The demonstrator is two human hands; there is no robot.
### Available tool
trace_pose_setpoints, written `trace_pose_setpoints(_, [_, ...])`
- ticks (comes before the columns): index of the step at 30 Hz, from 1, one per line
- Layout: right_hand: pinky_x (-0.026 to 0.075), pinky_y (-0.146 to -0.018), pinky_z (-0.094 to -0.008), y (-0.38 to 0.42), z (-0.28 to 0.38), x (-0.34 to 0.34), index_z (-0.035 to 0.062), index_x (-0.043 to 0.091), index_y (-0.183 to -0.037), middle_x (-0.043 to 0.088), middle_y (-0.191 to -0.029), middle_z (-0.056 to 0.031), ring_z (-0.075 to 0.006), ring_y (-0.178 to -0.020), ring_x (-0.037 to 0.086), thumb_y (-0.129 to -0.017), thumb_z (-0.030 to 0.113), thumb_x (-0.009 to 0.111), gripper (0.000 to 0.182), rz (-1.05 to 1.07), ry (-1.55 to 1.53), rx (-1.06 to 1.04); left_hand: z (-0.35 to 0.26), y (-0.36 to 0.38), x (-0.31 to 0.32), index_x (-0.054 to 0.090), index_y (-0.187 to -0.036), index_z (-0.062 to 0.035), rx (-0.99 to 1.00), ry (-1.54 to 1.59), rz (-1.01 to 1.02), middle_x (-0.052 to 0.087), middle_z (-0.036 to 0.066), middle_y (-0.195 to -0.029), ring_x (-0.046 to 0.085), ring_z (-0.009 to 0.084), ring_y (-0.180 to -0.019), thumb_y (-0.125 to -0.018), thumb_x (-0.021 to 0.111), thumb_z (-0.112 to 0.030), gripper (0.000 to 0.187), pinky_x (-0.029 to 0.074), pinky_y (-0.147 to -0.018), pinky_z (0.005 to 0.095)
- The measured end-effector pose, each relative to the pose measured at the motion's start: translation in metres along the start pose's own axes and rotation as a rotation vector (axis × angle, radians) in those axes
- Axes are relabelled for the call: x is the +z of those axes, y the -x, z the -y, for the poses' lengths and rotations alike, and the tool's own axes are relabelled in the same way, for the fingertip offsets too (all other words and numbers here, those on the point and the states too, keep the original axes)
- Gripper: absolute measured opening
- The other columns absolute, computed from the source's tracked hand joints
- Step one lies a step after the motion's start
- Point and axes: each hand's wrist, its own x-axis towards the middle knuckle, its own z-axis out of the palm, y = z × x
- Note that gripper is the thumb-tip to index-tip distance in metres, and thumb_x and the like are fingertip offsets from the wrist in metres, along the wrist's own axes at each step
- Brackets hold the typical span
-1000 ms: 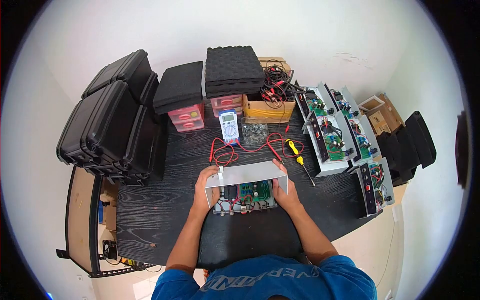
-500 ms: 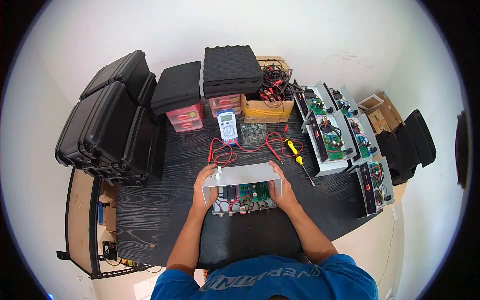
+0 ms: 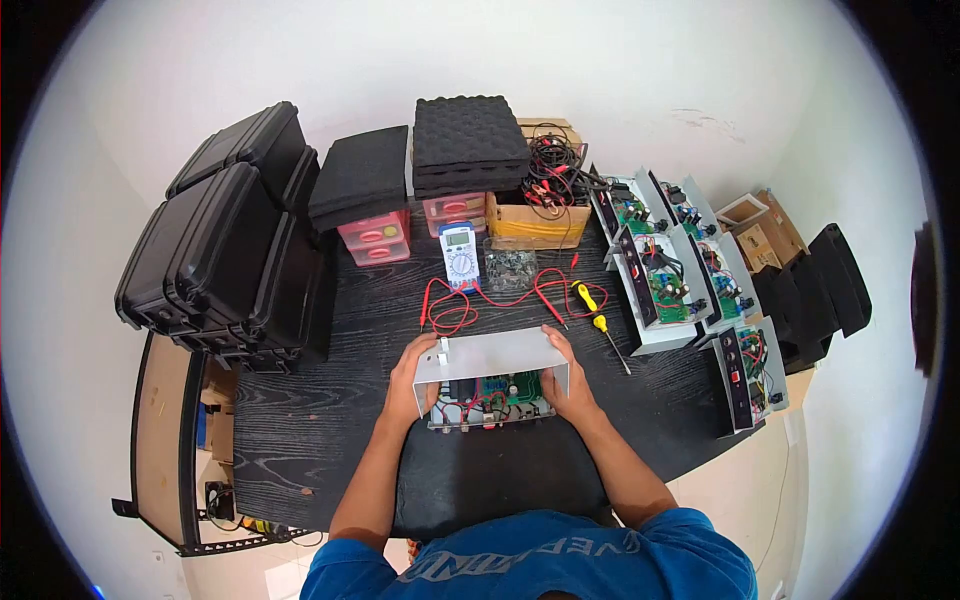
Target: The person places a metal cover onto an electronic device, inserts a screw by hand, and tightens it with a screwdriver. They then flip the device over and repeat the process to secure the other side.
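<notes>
A light grey metal cover (image 3: 500, 356) sits in front of me over an electronics chassis, held from both sides. My left hand (image 3: 405, 382) is wrapped round its left end, and my right hand (image 3: 570, 385) grips the right end. Under the cover's front edge I see a green circuit board (image 3: 520, 388) with red and black wires. Along the chassis's near panel (image 3: 490, 424) are several connectors and a red part. The back of the chassis is hidden by the cover.
Beyond the cover lie a multimeter (image 3: 461, 258) with red leads, a clear parts box (image 3: 511, 268) and yellow screwdrivers (image 3: 601, 324). Several open chassis (image 3: 662, 285) stand at right. Black cases (image 3: 200, 245) are stacked at left; foam (image 3: 470, 145) and a cable box (image 3: 540, 222) stand behind.
The cover has tipped slightly down toward me, so less of the circuit board shows beneath its front edge. Both hands stay on its ends. The whole view has shifted a little.
</notes>
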Motion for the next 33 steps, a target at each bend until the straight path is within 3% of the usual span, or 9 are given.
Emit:
trace_pose_setpoints(2, [0.045, -0.118, -0.0511, -0.002, 0.002, -0.002, 0.0085, 0.034, -0.157, 0.048, -0.157, -0.0280, -0.0493, -0.141, 0.054, -0.098, -0.004, 0.054, 0.064, -0.009, -0.028, 0.016, 0.001, 0.001, 0.001, 0.055, -0.137, -0.0035, 0.000, 0.006, 0.003, 0.061, 0.026, -0.144, 0.064, 0.0456, -0.129, -0.078, 0.069, 0.008, 0.062, 0.053, -0.108, 0.0456])
trace_pose_setpoints(5, [0.046, -0.116, -0.0462, -0.001, 0.008, -0.006, 0.0040, 0.038, -0.158, 0.051, -0.154, -0.0305, -0.0446, -0.141, 0.056, -0.102, 0.008, 0.057, 0.059, 0.041, -0.126, 0.255, 0.002, 0.002, 0.002, 0.055, -0.138, -0.0049, 0.000, 0.009, 0.015, 0.060, 0.026, -0.146, 0.064, 0.0451, -0.130, -0.076, 0.069, 0.008, 0.065, 0.053, -0.109, 0.0452])
trace_pose_setpoints(11, [0.043, -0.118, -0.0443, -0.002, 0.008, -0.007, 0.0044, 0.040, -0.157, 0.044, -0.162, -0.0303, -0.0466, -0.147, 0.050, -0.097, 0.007, 0.061, 0.064, 0.080, 0.043, 0.152, 0.011, 0.006, 0.002, 0.053, -0.143, -0.0088, -0.025, 0.013, 0.040, 0.056, 0.025, -0.152, 0.062, 0.0441, -0.135, -0.074, 0.069, 0.008, 0.072, 0.052, -0.111, 0.0444])
trace_pose_setpoints(17, [0.043, -0.118, -0.0456, -0.005, 0.016, -0.013, 0.0075, 0.044, -0.151, 0.042, -0.163, -0.0309, -0.0479, -0.145, 0.051, -0.085, -0.006, 0.064, 0.071, 0.127, 0.029, 0.160, 0.015, 0.010, 0.006, 0.052, -0.145, -0.0110, -0.047, 0.019, 0.037, 0.051, 0.025, -0.158, 0.057, 0.0453, -0.140, -0.078, 0.072, 0.006, 0.072, 0.050, -0.114, 0.0448])
trace_pose_setpoints(23, [0.049, -0.110, -0.0450, 0.001, 0.011, -0.011, 0.0083, 0.041, -0.151, 0.055, -0.144, -0.0277, -0.0490, -0.135, 0.057, -0.078, -0.018, 0.062, 0.081, 0.248, -0.029, 0.390, 0.005, 0.010, 0.003, 0.054, -0.144, -0.0118, -0.114, 0.024, 0.065, 0.049, 0.028, -0.159, 0.056, 0.0412, -0.143, -0.080, 0.082, -0.002, 0.071, 0.050, -0.112, 0.0421])
trace_pose_setpoints(26, [0.051, -0.107, -0.0447, 0.000, 0.009, -0.008, 0.0091, 0.038, -0.152, 0.054, -0.137, -0.0255, -0.0476, -0.131, 0.059, -0.075, -0.022, 0.061, 0.087, 0.204, 0.028, 0.271, 0.000, 0.011, 0.002, 0.053, -0.144, -0.0125, -0.168, 0.011, 0.089, 0.048, 0.029, -0.160, 0.054, 0.0423, -0.145, -0.079, 0.084, -0.003, 0.072, 0.049, -0.114, 0.0422])
trace_pose_setpoints(31, [0.050, -0.108, -0.0434, 0.002, 0.007, -0.007, 0.0087, 0.037, -0.153, 0.052, -0.139, -0.0239, -0.0468, -0.129, 0.059, -0.072, -0.024, 0.062, 0.090, 0.205, 0.044, 0.253, -0.013, 0.006, -0.011, 0.051, -0.150, -0.0122, -0.209, -0.035, 0.160, 0.043, 0.024, -0.165, 0.052, 0.0432, -0.146, -0.085, 0.079, -0.005, 0.072, 0.049, -0.117, 0.0457])
trace_pose_setpoints(33, [0.050, -0.109, -0.0432, 0.000, 0.012, -0.009, 0.0087, 0.037, -0.153, 0.053, -0.138, -0.0236, -0.0467, -0.130, 0.059, -0.072, -0.024, 0.062, 0.090, 0.208, 0.016, 0.264, -0.026, -0.001, -0.021, 0.051, -0.152, -0.0128, -0.265, -0.082, 0.210, 0.048, 0.024, -0.162, 0.053, 0.0419, -0.145, -0.084, 0.079, -0.005, 0.074, 0.049, -0.117, 0.0457])
